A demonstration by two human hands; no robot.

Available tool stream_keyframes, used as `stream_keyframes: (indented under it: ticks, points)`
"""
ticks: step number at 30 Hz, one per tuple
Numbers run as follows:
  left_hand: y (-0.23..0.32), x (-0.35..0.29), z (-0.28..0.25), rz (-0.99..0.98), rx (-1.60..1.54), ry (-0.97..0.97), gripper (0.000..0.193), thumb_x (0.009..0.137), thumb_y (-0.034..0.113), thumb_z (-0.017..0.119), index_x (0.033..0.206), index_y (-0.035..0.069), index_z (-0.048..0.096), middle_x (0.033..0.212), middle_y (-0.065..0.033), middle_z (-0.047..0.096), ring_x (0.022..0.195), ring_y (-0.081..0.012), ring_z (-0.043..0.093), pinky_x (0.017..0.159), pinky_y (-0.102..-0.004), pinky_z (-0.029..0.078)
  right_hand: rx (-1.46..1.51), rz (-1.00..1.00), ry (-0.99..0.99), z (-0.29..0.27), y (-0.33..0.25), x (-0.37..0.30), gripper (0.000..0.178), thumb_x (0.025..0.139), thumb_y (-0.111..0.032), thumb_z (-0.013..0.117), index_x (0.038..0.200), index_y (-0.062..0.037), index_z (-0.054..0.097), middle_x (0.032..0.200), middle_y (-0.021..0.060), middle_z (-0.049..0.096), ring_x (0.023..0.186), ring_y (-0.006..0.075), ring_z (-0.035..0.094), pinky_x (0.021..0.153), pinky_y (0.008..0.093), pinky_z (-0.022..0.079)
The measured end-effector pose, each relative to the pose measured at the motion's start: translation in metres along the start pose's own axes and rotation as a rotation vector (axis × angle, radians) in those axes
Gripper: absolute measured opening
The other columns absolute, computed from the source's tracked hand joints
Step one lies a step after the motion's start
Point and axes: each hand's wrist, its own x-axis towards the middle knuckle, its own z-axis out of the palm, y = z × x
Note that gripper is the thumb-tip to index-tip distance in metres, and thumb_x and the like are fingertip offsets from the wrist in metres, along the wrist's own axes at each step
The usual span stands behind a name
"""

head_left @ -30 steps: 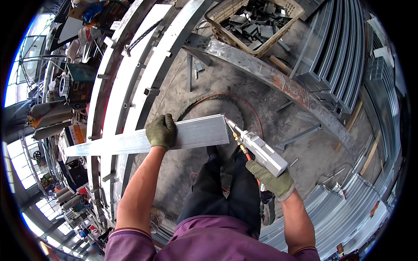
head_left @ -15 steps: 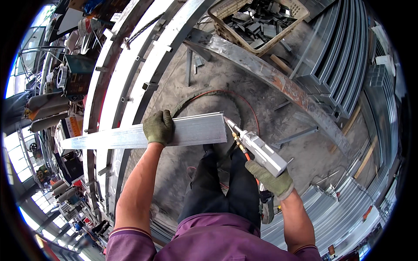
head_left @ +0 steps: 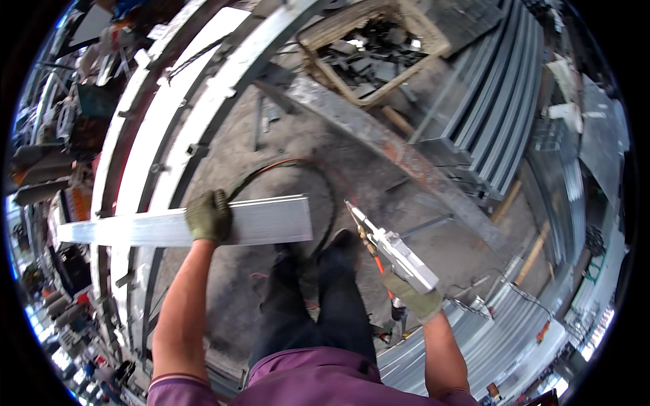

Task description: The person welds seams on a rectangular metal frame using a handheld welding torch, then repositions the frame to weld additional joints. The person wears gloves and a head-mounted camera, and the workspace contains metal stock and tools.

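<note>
A long, flat silver metal profile [head_left: 272, 220] lies crosswise in front of me, its left part over the curved metal beams. My left hand [head_left: 208, 216], in a green work glove, is wrapped round it near the middle of its length. To the right, my right hand [head_left: 416, 299], also gloved, grips the rear of a silver welding gun [head_left: 399, 256] with a boxy body and long narrow nozzle. The nozzle tip points up and left, a short gap from the profile's right end. An orange hose with brass fittings [head_left: 371, 247] runs along the gun; the fingers beneath it are partly hidden.
Pale curved beams [head_left: 156, 149] with small brackets stand at left. A rusty beam [head_left: 396, 152] crosses beyond my hands. A worn crate [head_left: 443, 47] of metal offcuts stands at the far side. Stacked metal profiles [head_left: 504, 101] fill the right. A hose [head_left: 332, 196] loops on the floor.
The gun's nozzle has come away from the profile's right end, widening the gap between them. The whole view has shifted, with the scene further left. Both hands keep their holds.
</note>
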Motion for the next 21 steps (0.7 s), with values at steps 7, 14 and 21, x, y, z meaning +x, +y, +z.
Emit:
stream_keyframes:
  ticks: [7,14,21]
  points:
    - [-0.001,0.000,0.003,0.050,-0.017,0.024,0.040,0.111,0.038,0.054,0.095,0.010,0.077,0.092,-0.0217,0.076,0.088,-0.0490,0.069,0.084,-0.0604,0.050,1.210,1.143,-0.061,0.068,0.026,-0.027,0.032,0.095,-0.029,0.083,0.112,-0.0030,0.076,0.094,0.0120,0.080,0.084,0.0247,0.076,0.082,0.0411,0.060]
    - [-0.003,0.001,0.003,0.033,-0.014,0.023,0.045,0.113,0.040,0.053,0.093,0.007,0.074,0.093,-0.0228,0.075,0.091,-0.0509,0.068,0.082,-0.0608,0.050,1.356,1.431,-0.005,0.138,0.035,-0.033,0.029,0.091,-0.026,0.087,0.108,-0.0040,0.079,0.092,0.0049,0.079,0.084,0.0164,0.073,0.081,0.0377,0.060]
    - [-0.006,0.000,0.005,0.037,-0.009,0.048,0.046,0.115,0.040,0.051,0.093,0.007,0.074,0.094,-0.0227,0.074,0.091,-0.0513,0.068,0.083,-0.0610,0.050,1.364,1.476,-0.007,0.152,0.032,-0.024,0.038,0.090,-0.027,0.093,0.117,-0.0040,0.082,0.100,0.0031,0.081,0.086,0.0152,0.074,0.083,0.0361,0.062]
